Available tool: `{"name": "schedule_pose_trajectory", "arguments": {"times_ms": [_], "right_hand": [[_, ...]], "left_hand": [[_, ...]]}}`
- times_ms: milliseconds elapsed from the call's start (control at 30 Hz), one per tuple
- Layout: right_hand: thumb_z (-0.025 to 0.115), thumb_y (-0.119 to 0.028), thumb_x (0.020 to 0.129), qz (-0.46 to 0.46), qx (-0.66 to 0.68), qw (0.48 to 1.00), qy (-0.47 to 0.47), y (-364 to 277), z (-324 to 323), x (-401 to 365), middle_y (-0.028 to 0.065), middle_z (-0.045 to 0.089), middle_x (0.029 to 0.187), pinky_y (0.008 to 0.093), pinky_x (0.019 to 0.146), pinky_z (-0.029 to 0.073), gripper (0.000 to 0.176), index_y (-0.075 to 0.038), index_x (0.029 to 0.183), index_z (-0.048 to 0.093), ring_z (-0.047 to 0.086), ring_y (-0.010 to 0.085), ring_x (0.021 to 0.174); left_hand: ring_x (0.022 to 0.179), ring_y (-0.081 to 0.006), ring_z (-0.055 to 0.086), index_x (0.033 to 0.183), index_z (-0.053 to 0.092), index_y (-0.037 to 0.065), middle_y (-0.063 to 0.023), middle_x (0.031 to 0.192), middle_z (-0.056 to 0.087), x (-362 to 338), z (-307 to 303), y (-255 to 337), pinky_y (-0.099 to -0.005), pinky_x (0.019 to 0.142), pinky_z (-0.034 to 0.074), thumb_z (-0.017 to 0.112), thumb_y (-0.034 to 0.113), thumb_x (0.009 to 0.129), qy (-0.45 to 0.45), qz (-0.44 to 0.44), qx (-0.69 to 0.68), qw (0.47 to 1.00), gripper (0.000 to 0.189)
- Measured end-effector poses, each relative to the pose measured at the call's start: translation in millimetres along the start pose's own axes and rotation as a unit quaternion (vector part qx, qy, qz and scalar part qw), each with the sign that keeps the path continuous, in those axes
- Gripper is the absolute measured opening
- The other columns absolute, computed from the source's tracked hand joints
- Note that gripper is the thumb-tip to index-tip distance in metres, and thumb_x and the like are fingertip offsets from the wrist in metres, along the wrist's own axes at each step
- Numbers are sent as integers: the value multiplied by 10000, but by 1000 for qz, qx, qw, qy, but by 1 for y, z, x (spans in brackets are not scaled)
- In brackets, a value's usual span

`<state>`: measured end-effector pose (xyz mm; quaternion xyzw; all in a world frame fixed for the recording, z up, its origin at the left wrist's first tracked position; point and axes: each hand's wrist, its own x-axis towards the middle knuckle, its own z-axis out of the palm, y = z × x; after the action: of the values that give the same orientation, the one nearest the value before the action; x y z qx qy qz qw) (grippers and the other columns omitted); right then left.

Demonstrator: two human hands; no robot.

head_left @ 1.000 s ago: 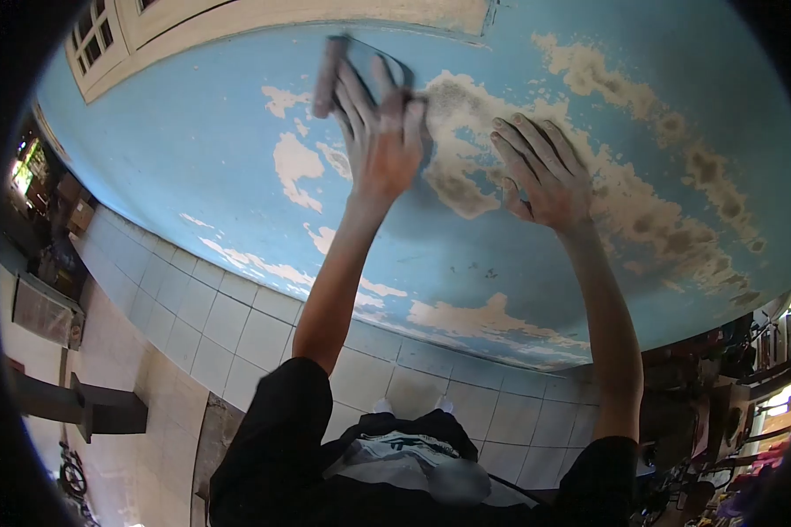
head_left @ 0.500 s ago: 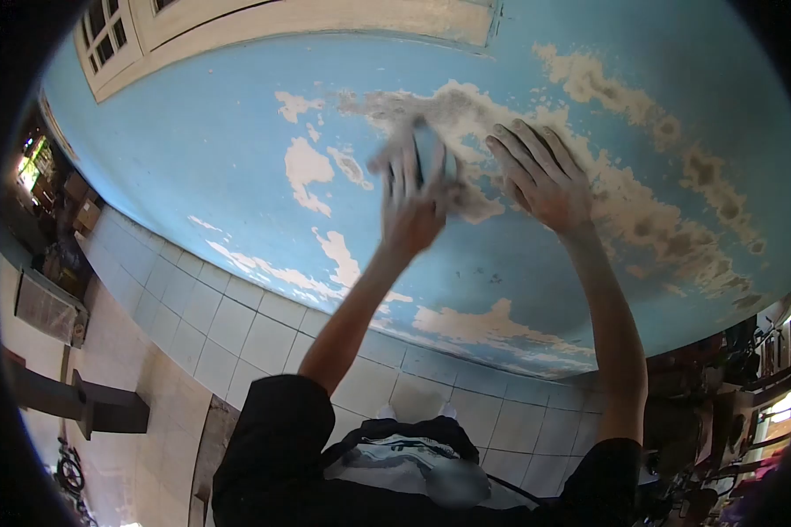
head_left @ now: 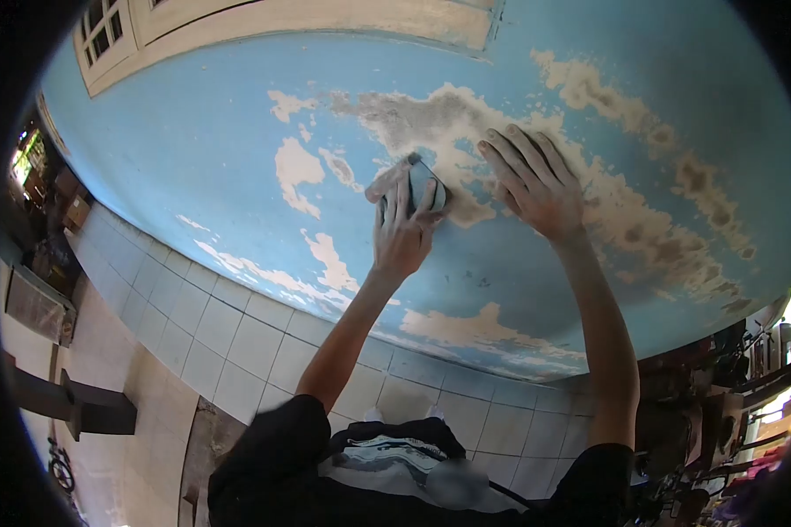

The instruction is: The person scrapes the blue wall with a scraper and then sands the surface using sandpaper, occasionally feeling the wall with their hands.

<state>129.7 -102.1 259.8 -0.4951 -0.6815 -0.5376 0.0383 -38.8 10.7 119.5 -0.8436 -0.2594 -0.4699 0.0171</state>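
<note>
A blue wall [head_left: 237, 167] fills the upper view, with pale and grey patches [head_left: 413, 119] where paint is off. My left hand [head_left: 402, 224] presses a small bluish, dusty pad [head_left: 426, 186] against the wall, just below the large grey patch. Its fingers are bent over the pad, and the palm side is hidden. To the right, my right hand [head_left: 538, 183] lies flat on the wall with fingers stretched out, holding nothing. It touches the edge of a pale patch.
A cream window frame [head_left: 325, 19] runs along the top. Below the wall is a tiled floor [head_left: 255, 347]. A dark post [head_left: 97, 408] stands at lower left, boxes [head_left: 76, 211] lie at far left, and cluttered furniture [head_left: 721, 422] is at right.
My left hand has moved down the wall with the pad, and it is no longer blurred. My right hand stays on the wall in nearly the same spot. The view has shifted slightly.
</note>
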Motion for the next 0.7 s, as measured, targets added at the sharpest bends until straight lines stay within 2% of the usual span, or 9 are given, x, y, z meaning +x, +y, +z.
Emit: {"name": "schedule_pose_trajectory", "arguments": {"times_ms": [67,167,233,333,367,433,567,667,700], "right_hand": [[533,-252,859,-3,9,1000,-5,-2,-1,-2,-43,477,1372,357,1120,325,488,-213,1342,484,419,152,1285],[539,-238,841,4,17,1000,-15,-2,-3,0,-36,481,1371,361,1115,331,498,-201,1335,494,424,157,1282],[539,-244,838,1,17,1000,-5,1,1,-2,-34,481,1372,365,1115,331,498,-197,1333,498,427,158,1280],[531,-250,841,-2,21,1000,4,-1,0,0,-31,480,1375,372,1114,330,492,-192,1328,505,432,162,1277],[523,-251,846,1,24,1000,-7,-2,-2,0,-30,479,1376,376,1114,329,485,-190,1327,509,435,164,1276],[519,-258,852,3,16,1000,-13,-1,-4,0,-30,479,1376,377,1114,328,480,-188,1327,509,435,165,1276],[507,-283,881,3,9,1000,-8,-3,-3,-1,-34,477,1380,377,1111,333,452,-184,1321,513,436,166,1276],[500,-285,890,-5,5,1000,4,-1,-3,-2,-34,493,1366,373,1102,348,432,-183,1309,525,443,165,1272],[500,-285,890,-9,8,1000,9,-2,-2,-2,-34,493,1366,373,1102,348,432,-183,1309,525,443,165,1272]], "left_hand": [[1355,-535,136,1412,354,44,-365,1469,92,4,-4,-2,-612,1073,167,479,290,934,-26,-7,-11,1000,552],[1358,-533,130,1366,421,31,-371,1463,98,70,-39,1,-619,1069,163,470,271,940,27,-43,-27,998,492],[1359,-527,136,1368,414,29,-380,1457,100,97,-52,0,-618,1067,157,465,280,946,134,-33,-26,990,494],[1358,-491,192,1411,382,109,-346,1454,198,27,-1,11,-595,1058,193,474,370,941,41,-4,33,999,545],[1358,-491,192,1411,382,109,-346,1454,198,18,3,13,-595,1058,193,474,370,941,44,-1,33,998,545],[1353,-503,192,1407,386,94,-358,1450,189,13,2,22,-595,1053,199,477,391,937,25,-30,-50,998,563],[1344,-513,204,1411,380,85,-359,1449,192,60,-24,21,-578,1056,221,488,377,934,79,-15,-15,997,570],[1350,-513,188,1414,373,77,-359,1462,155,50,-26,13,-571,1074,193,484,350,936,90,-29,-58,994,562],[1358,-514,164,1381,405,30,-358,1463,160,25,-9,6,-575,1084,164,484,311,935,78,-44,-106,990,533]]}}
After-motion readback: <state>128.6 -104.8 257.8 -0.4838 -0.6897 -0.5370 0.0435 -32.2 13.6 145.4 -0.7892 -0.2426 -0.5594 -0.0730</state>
